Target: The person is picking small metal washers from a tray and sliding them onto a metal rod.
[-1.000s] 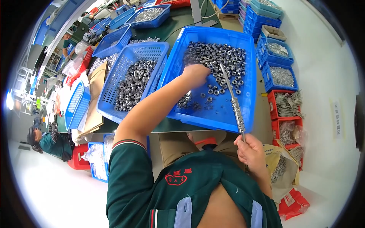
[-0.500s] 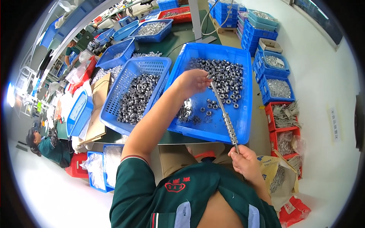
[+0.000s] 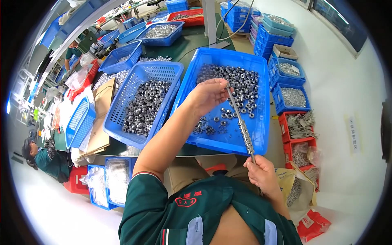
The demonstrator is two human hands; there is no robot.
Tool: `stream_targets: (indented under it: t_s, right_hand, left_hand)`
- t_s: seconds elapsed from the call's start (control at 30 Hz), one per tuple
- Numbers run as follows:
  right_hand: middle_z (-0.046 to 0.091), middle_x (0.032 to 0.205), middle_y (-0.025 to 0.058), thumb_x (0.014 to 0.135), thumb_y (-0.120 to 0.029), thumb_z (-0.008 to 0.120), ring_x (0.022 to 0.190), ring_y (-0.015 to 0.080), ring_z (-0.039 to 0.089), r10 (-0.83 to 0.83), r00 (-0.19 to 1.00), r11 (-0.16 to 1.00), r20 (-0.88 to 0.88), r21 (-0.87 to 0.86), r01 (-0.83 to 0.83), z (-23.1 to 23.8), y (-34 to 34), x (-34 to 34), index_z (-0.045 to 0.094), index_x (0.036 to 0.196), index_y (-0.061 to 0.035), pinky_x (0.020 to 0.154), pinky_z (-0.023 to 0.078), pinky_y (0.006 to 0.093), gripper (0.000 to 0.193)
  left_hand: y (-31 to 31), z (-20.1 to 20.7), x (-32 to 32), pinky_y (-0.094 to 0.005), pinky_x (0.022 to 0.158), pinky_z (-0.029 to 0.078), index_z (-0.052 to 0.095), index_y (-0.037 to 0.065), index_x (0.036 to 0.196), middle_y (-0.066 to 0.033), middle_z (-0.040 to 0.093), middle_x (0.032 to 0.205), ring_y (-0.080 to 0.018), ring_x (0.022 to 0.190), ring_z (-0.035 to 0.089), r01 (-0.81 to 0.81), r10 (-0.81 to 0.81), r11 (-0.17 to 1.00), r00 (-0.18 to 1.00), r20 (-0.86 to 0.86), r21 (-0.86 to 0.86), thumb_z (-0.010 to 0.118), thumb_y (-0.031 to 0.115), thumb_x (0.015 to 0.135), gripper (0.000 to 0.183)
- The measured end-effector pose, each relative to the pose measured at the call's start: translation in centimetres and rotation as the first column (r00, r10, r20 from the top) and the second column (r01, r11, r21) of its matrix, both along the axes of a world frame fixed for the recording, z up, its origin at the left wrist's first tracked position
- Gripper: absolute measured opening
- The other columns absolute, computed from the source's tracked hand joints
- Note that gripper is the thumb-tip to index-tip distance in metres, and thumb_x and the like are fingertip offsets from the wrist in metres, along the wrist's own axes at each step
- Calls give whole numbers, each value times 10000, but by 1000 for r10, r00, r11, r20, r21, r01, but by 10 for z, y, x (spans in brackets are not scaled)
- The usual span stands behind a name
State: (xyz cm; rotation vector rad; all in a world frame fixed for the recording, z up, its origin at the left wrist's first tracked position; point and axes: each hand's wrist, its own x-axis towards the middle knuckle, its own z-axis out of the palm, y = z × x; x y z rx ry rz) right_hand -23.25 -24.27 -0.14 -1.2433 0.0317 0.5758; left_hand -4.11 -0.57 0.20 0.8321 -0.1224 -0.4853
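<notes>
A thin metal rod (image 3: pixel 234 101) slants across the blue tub (image 3: pixel 261 134), from its middle down past its front rim. Several shiny metal rings (image 3: pixel 246 136) are threaded close together on the lower half of the rod. Around the lower end, my right hand (image 3: pixel 263 173) is closed in front of my body. My left hand (image 3: pixel 210 96) reaches over the tub, its thumb and forefinger pinched at the upper tip; whether a ring is also between them I cannot make out. Loose dark metal rings (image 3: pixel 241 77) lie heaped in the tub, with a few scattered nearer its front.
Left of the tub, a blue perforated basket (image 3: pixel 112 116) holds more metal rings. Cardboard sheets (image 3: pixel 103 118) lean beside it. Stacked blue crates (image 3: pixel 279 100) and red bins (image 3: pixel 286 126) of metal parts line the right wall. Another person (image 3: pixel 49 159) sits at far left.
The view has shifted slightly. My left fingers have moved a little against the rod's upper tip. My right hand keeps its hold, and the threaded rings look the same.
</notes>
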Motion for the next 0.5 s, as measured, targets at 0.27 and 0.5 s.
stream_targets:
  t_s: [0.27, 0.5]
  right_hand:
    - [366, 584, -45, 937, -131, 480, 427, 18, 311, -28, 999, 1000, -27, -5, 28, 5, 1, 2, 510, 915, 5, 389, 255, 177, 141]
    - [339, 561, -59, 920, -131, 487, 428, 9, 279, -46, 999, 999, -20, -9, 46, 9, 6, 5, 490, 891, 1, 392, 243, 176, 135]
  left_hand:
    - [-3, 10, -11, -292, 783, 462, 612, 49, 1024, -90, 642, 999, -149, 880, 597, 178, -185, 966, 982, 21, 188, 612, 194, 864, 215]
    - [-10, 8, -16, -298, 790, 455, 637, 23, 1005, -92, 639, 1002, -162, 916, 586, 313, -349, 902, 934, 76, 297, 676, 166, 801, 251]
